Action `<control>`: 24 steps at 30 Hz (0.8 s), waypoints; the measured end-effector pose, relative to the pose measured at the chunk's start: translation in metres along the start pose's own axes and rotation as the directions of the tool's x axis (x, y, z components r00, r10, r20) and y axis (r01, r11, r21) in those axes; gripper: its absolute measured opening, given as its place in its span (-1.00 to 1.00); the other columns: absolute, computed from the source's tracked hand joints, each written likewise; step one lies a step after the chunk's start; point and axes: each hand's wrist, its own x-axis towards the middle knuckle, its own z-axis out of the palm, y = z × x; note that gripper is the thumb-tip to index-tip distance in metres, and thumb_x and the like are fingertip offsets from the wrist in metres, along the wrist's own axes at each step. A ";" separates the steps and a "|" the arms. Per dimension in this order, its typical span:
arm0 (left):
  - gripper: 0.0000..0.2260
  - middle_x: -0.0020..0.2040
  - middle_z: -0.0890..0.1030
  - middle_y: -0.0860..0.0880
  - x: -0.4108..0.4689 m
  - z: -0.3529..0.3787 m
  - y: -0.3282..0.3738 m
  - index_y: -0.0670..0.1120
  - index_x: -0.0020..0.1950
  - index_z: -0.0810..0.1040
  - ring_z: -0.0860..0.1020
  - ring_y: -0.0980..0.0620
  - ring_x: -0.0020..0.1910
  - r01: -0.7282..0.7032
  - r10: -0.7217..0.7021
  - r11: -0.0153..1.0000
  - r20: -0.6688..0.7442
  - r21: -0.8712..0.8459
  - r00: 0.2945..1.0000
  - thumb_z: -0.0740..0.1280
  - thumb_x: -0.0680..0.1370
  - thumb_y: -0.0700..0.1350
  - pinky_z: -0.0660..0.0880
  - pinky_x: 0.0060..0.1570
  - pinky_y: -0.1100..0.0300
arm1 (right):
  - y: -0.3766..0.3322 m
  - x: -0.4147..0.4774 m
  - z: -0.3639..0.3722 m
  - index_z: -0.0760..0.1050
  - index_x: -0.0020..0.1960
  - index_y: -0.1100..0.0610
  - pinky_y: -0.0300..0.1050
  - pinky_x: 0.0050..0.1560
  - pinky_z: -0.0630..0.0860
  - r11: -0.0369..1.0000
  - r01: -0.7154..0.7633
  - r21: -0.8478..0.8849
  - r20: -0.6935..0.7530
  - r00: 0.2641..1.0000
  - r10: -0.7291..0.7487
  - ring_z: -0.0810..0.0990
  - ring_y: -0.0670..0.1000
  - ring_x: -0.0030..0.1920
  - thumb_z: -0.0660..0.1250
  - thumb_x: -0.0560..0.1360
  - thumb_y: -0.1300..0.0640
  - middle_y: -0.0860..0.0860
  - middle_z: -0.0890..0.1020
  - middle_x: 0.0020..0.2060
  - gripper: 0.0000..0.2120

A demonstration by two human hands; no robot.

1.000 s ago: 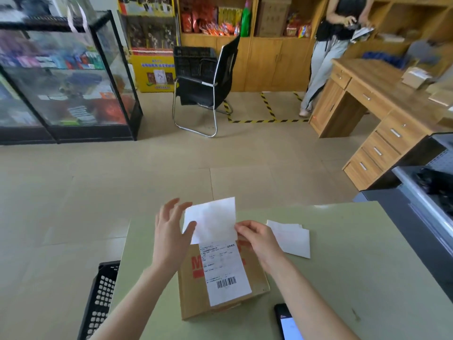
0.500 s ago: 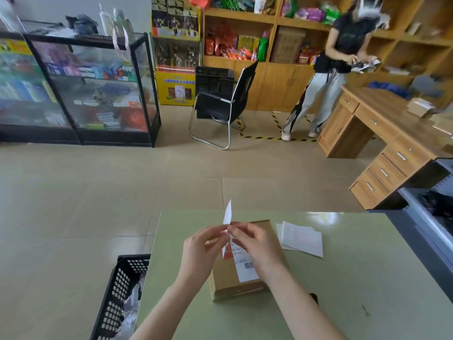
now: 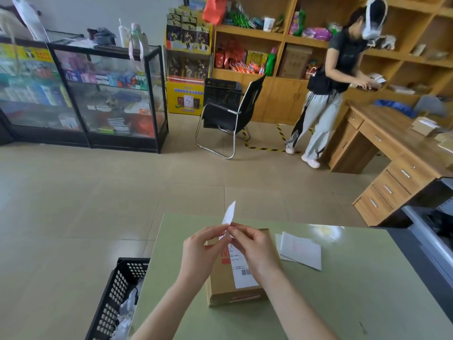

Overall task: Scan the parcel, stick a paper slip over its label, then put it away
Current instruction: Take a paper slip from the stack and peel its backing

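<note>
A brown cardboard parcel (image 3: 221,289) lies on the green table (image 3: 343,298), its white barcode label (image 3: 242,274) facing up. Above the parcel's far end both hands meet. My left hand (image 3: 201,251) and my right hand (image 3: 255,249) pinch a white paper slip (image 3: 229,213) between their fingertips. The slip stands nearly edge-on and points upward. The hands hide the label's upper part.
Several more white slips (image 3: 300,250) lie on the table right of the parcel. A black perforated basket (image 3: 115,298) stands on the floor at the table's left edge. A grey machine (image 3: 431,239) borders the table's right side. Farther off are a black chair (image 3: 228,114), a person (image 3: 326,89), a wooden desk (image 3: 392,146).
A second ago the slip was held flat and open above the label. Now it is turned edge-on, pinched between both hands' fingertips. The view has tilted up.
</note>
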 end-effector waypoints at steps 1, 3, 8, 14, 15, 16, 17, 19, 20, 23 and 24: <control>-0.81 -0.09 0.73 0.13 0.000 0.002 0.001 0.05 0.02 0.72 0.64 0.30 -0.07 -0.001 0.001 1.000 -0.004 0.001 1.000 0.48 0.46 -0.18 0.48 -0.17 0.52 | 0.000 0.001 -0.002 0.66 0.01 0.24 -0.28 -0.05 0.60 1.000 -0.001 0.015 0.004 1.000 0.001 0.71 0.01 -0.02 0.40 0.48 0.20 0.12 0.73 -0.08 -0.85; -0.82 -0.09 0.73 0.12 0.000 0.006 0.002 0.05 0.01 0.72 0.64 0.29 -0.06 -0.004 0.004 1.000 -0.015 -0.004 1.000 0.48 0.46 -0.18 0.49 -0.16 0.52 | 0.001 0.003 -0.005 0.66 -0.01 0.23 -0.29 -0.08 0.59 0.999 -0.007 0.054 0.006 1.000 0.007 0.71 0.01 -0.02 0.41 0.47 0.21 0.13 0.74 -0.09 -0.86; -0.81 -0.05 0.72 0.12 -0.001 0.013 0.001 0.02 0.02 0.72 0.63 0.27 -0.01 -0.005 0.005 1.000 -0.026 0.008 1.000 0.49 0.45 -0.18 0.52 -0.12 0.47 | 0.000 0.004 -0.013 0.69 -0.07 0.17 -0.32 -0.10 0.59 0.995 -0.015 0.097 0.018 1.000 0.013 0.71 0.01 -0.02 0.42 0.46 0.22 0.11 0.74 -0.11 -0.91; -0.80 0.02 0.71 0.10 -0.001 0.022 0.000 -0.02 0.03 0.72 0.66 0.25 -0.13 -0.016 0.016 1.000 -0.022 0.005 1.000 0.49 0.45 -0.24 0.56 -0.25 0.44 | -0.002 0.003 -0.018 0.69 -0.08 0.14 -0.30 -0.10 0.60 1.000 0.018 0.012 -0.022 1.000 -0.018 0.72 -0.02 -0.06 0.39 0.47 0.23 0.06 0.75 -0.15 -0.89; -0.80 0.02 0.71 0.10 -0.001 0.023 0.000 -0.03 0.03 0.72 0.67 0.25 -0.16 -0.018 0.018 1.000 -0.023 0.002 1.000 0.49 0.45 -0.24 0.56 -0.27 0.44 | -0.002 0.004 -0.019 0.69 -0.08 0.14 -0.29 -0.09 0.61 1.000 0.024 -0.006 -0.028 0.999 -0.024 0.72 -0.02 -0.07 0.39 0.46 0.23 0.06 0.75 -0.16 -0.89; -0.80 0.03 0.70 0.11 -0.001 0.023 0.000 -0.02 0.03 0.72 0.67 0.25 -0.18 -0.024 0.024 1.000 -0.027 0.007 0.999 0.49 0.45 -0.23 0.56 -0.28 0.44 | -0.001 0.004 -0.020 0.69 -0.07 0.14 -0.27 -0.07 0.61 1.000 0.025 -0.012 -0.028 0.999 -0.025 0.72 -0.02 -0.07 0.40 0.46 0.22 0.06 0.75 -0.16 -0.90; -0.80 0.02 0.70 0.11 -0.001 0.024 -0.001 -0.01 0.03 0.73 0.67 0.25 -0.18 -0.034 0.034 0.999 -0.033 0.021 0.999 0.49 0.45 -0.23 0.56 -0.28 0.43 | -0.001 0.004 -0.021 0.69 -0.05 0.15 -0.25 -0.05 0.61 1.000 0.023 -0.009 -0.021 0.999 -0.023 0.72 -0.02 -0.07 0.41 0.46 0.21 0.06 0.75 -0.16 -0.89; -0.80 0.02 0.70 0.12 -0.001 0.025 -0.001 -0.01 0.02 0.73 0.66 0.25 -0.18 -0.041 0.042 0.999 -0.038 0.030 0.998 0.49 0.45 -0.24 0.55 -0.28 0.44 | 0.000 0.004 -0.023 0.68 -0.03 0.15 -0.24 -0.03 0.61 1.000 0.026 -0.007 -0.011 1.000 -0.026 0.72 -0.01 -0.06 0.43 0.45 0.18 0.06 0.75 -0.15 -0.87; -0.80 0.02 0.70 0.12 -0.002 0.026 -0.001 -0.01 0.01 0.73 0.66 0.26 -0.18 -0.035 0.036 0.999 -0.037 0.018 0.999 0.49 0.45 -0.24 0.54 -0.30 0.46 | 0.001 0.004 -0.024 0.68 -0.03 0.15 -0.26 -0.05 0.60 0.999 0.030 -0.011 -0.010 1.000 -0.030 0.72 -0.02 -0.06 0.44 0.45 0.17 0.06 0.75 -0.15 -0.88; -0.79 0.02 0.70 0.13 -0.003 0.029 -0.001 0.01 0.02 0.73 0.66 0.27 -0.16 -0.033 0.033 0.999 -0.036 0.010 0.999 0.48 0.45 -0.24 0.54 -0.30 0.46 | 0.002 0.004 -0.027 0.68 -0.04 0.14 -0.32 -0.10 0.59 1.000 0.031 0.007 -0.003 1.000 -0.031 0.72 -0.03 -0.06 0.44 0.45 0.18 0.04 0.75 -0.14 -0.89; -0.79 0.02 0.70 0.14 -0.003 0.029 -0.001 0.02 0.02 0.73 0.66 0.27 -0.15 -0.037 0.038 0.999 -0.038 0.021 0.999 0.49 0.45 -0.23 0.55 -0.27 0.45 | 0.003 0.004 -0.028 0.68 -0.03 0.15 -0.32 -0.09 0.59 0.999 0.028 0.017 0.002 1.000 -0.028 0.72 -0.02 -0.05 0.44 0.45 0.18 0.05 0.75 -0.14 -0.89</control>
